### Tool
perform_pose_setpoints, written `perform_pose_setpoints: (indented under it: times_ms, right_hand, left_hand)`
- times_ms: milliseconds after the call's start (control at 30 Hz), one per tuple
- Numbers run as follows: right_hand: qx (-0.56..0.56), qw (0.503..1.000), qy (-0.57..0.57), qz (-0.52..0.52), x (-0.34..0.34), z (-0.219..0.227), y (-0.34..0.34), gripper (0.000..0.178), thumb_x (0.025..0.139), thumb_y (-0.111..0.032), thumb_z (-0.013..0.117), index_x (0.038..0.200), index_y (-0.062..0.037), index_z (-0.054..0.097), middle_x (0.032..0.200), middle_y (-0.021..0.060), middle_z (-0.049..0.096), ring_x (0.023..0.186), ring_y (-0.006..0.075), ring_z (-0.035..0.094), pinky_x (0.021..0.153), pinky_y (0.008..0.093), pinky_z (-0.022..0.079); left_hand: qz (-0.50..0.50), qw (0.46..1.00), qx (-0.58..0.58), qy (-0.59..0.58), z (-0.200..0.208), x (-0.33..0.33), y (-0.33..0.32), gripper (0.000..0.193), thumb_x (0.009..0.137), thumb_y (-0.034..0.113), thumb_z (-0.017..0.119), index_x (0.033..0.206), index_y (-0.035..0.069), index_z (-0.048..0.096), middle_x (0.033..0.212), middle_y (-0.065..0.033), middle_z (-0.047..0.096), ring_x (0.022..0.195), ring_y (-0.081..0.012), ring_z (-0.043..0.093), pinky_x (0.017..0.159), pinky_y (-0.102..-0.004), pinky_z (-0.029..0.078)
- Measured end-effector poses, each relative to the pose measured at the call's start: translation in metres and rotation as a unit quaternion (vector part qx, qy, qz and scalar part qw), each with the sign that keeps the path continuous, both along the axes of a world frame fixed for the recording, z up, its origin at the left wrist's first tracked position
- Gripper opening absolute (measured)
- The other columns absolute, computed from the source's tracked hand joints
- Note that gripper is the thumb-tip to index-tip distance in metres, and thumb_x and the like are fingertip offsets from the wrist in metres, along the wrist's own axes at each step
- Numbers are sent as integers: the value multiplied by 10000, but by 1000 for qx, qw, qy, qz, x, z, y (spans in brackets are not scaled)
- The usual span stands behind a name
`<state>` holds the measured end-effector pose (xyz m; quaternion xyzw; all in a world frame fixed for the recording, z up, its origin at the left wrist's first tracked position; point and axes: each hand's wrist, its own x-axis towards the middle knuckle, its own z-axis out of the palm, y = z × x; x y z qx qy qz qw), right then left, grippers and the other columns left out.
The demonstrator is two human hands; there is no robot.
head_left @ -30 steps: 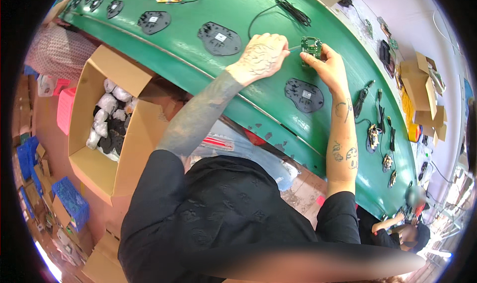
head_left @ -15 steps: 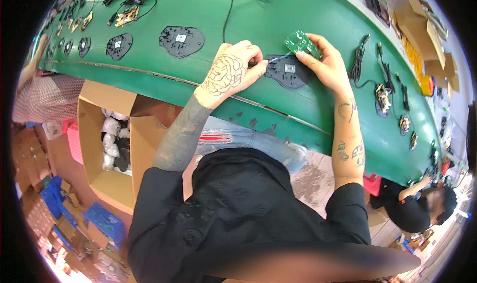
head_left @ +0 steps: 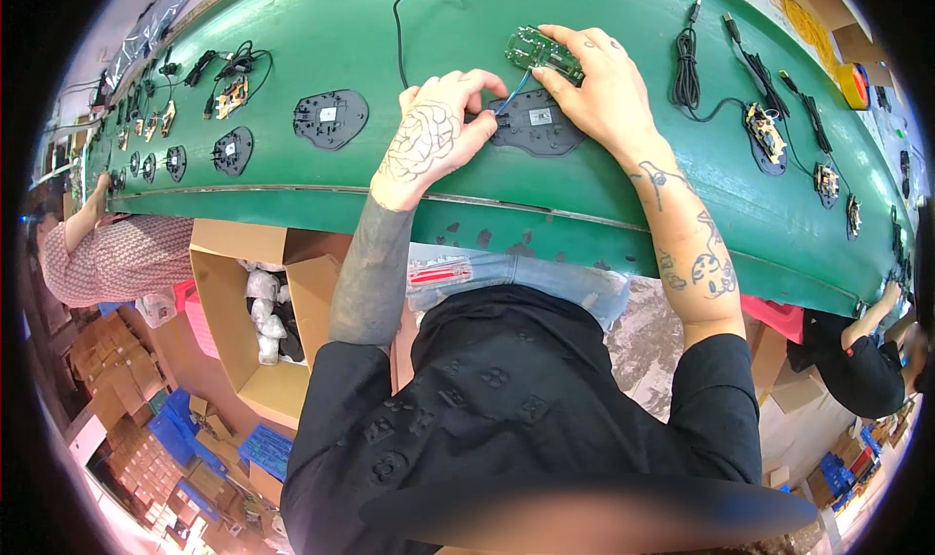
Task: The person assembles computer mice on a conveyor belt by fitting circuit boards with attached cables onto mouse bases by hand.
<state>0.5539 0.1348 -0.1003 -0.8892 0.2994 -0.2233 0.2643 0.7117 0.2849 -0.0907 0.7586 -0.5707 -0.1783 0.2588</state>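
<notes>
the green belt (head_left: 321, 58) is the landmark, and it sits lower and larger in view than half a second ago, so the head has tipped toward the work. at the belt's far left end a person in a pink patterned top (head_left: 117, 258) reaches onto it. below the belt's near edge, left of the wearer's lap, stands an open carton (head_left: 234, 302) with white wrapped parts inside. on the belt left of centre lie black shells (head_left: 331, 119) in a row, one large and several smaller ones trailing off to the left; they were higher in the frame before.

the left hand (head_left: 433, 136) is curled, its fingertips pinching at the left edge of the black base (head_left: 541, 127) that lies mid-belt close to the near edge; earlier it lay flatter beside the base, and now it has closed in on a thin blue wire there. the right hand (head_left: 604, 92) grips a green board (head_left: 541, 54) between thumb and fingers, held just above the far side of the base and tilted; a half second ago the board was further right of the left hand, and the two hands are now nearly touching.

right of the hands, on the belt, lie coiled black cables (head_left: 687, 68) and more boards (head_left: 765, 131). at the belt's right end another person in black (head_left: 857, 370) leans in.
</notes>
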Motion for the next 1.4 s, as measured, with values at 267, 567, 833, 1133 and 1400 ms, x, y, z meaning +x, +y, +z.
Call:
perform_pose_setpoints:
  times_ms: [267,567,833,1133,1400]
  right_hand:
    - [54,995,-19,76,-7,21,-12,368,871,-278,729,1213,-161,666,1041,96,694,955,281,666,858,376,544]
    - [82,970,-29,228,-28,46,3,270,886,-81,656,1154,-72,689,1046,129,714,940,306,691,861,356,547]
    - [-91,957,23,275,-35,21,25,308,830,-20,652,1119,-123,685,1229,35,680,1187,239,617,972,362,522]
    - [-13,971,60,233,-43,20,22,301,835,-45,667,1110,-158,714,1296,61,636,1187,275,603,1006,399,488]
    - [-160,962,90,201,-52,14,21,293,811,-67,692,1077,-184,727,1308,63,634,1219,268,588,966,389,517]
  left_hand:
    - [-81,996,-23,-7,-3,17,-5,281,800,142,670,1075,175,719,727,-4,498,721,-182,557,667,-333,479]
    - [-171,985,3,4,-10,40,-12,293,878,188,651,1168,205,687,844,-53,581,763,-227,610,711,-358,500]
    - [-177,977,107,57,6,35,-18,410,827,138,704,1229,165,629,860,-48,590,789,-230,610,719,-358,499]
    - [-105,984,-121,-83,-12,-1,21,328,886,282,700,1174,130,666,983,-27,607,923,-201,591,906,-379,398]
    - [-49,981,-123,-142,-11,-24,17,416,844,369,725,1147,89,681,1024,-34,601,964,-221,585,928,-385,415]
